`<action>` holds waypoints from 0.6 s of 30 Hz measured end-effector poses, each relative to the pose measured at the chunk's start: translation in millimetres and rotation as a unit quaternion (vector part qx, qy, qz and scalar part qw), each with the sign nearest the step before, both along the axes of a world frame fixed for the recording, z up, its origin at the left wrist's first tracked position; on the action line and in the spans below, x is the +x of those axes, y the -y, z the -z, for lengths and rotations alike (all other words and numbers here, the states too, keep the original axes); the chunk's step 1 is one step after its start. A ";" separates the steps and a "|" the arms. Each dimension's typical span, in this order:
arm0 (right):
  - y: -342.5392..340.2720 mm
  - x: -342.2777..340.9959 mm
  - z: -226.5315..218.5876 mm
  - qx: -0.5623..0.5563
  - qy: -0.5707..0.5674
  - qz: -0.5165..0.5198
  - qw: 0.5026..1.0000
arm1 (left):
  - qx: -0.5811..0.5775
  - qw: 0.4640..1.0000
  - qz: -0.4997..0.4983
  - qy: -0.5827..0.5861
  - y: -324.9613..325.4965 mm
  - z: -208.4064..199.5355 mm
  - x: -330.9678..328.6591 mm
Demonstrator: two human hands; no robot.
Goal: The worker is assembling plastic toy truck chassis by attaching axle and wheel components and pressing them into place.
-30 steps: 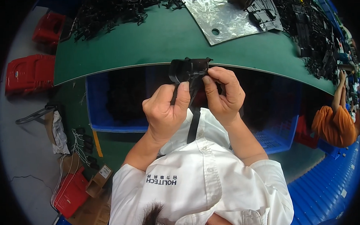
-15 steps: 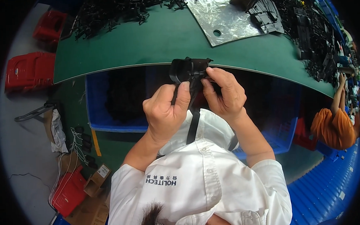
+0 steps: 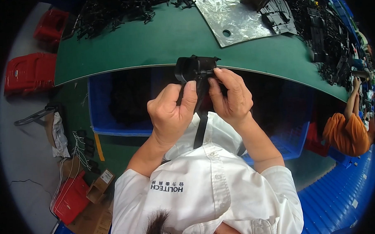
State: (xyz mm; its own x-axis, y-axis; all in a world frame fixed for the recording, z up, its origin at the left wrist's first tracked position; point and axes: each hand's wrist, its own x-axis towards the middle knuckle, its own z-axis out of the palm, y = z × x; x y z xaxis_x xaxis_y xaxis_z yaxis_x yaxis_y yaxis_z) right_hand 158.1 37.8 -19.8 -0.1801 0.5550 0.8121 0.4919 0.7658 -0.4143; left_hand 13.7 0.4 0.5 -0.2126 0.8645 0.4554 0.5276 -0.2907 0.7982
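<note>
Both hands hold a black plastic part [image 3: 195, 69] just in front of the near edge of the green table [image 3: 151, 40], above the blue bin [image 3: 113, 119] that sits under that edge. The left hand [image 3: 171, 113] is curled, its thumb pressed up against the lower left of the part and its fingers folded behind. The right hand [image 3: 232, 95] pinches the part's right side, thumb and forefinger pressed together on it near the top. A narrow black strap [image 3: 201, 124] hangs from the part straight down toward the person's white shirt [image 3: 206, 186].

On the table, well beyond the part, lies a silver foil sheet [image 3: 233, 18] with a round hole, to the right of the part's line. A heap of black pieces [image 3: 122, 10] lies along the far left of the table, and more black parts [image 3: 325, 29] crowd its right end. Left of the table stand red crates [image 3: 29, 73]. At the table's right end, another person in an orange top [image 3: 347, 132] reaches up to it.
</note>
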 end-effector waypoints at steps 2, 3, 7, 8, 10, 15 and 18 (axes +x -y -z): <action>-1.0 -1.5 -0.7 0.000 -0.002 0.004 1.000 | -0.003 1.000 -0.002 0.001 -1.1 -0.8 0.3; -1.7 -2.8 -2.2 0.003 -0.006 0.009 1.000 | -0.003 1.000 -0.003 -0.001 -1.6 -1.7 -0.4; 0.0 -4.3 -8.4 -0.103 -0.078 -0.012 0.992 | 0.012 1.000 -0.005 0.002 -2.7 -2.1 -0.8; 0.5 -4.5 -8.6 -0.101 -0.078 -0.012 0.992 | 0.006 1.000 -0.002 -0.011 -1.6 -1.7 -2.2; 3.5 -5.6 -9.1 -0.172 -0.120 -0.028 0.977 | 0.001 1.000 0.003 -0.023 -0.3 -0.2 -3.4; 7.6 -8.5 -8.7 -0.220 -0.157 -0.043 0.962 | 0.032 0.998 0.005 -0.057 -0.7 1.7 -1.2; 10.4 -5.7 -10.0 -0.263 -0.187 -0.065 0.944 | 0.058 0.987 0.014 -0.146 -1.7 -1.6 4.9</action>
State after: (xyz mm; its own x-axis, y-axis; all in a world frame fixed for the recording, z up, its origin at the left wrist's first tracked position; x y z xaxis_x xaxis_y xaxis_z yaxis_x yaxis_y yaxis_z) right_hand 152.4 27.4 -9.7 -0.0304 0.8924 0.4503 0.1514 0.4494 -0.8804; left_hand 18.6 2.1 2.1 -0.0340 0.8067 0.5899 0.7210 -0.3890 0.5734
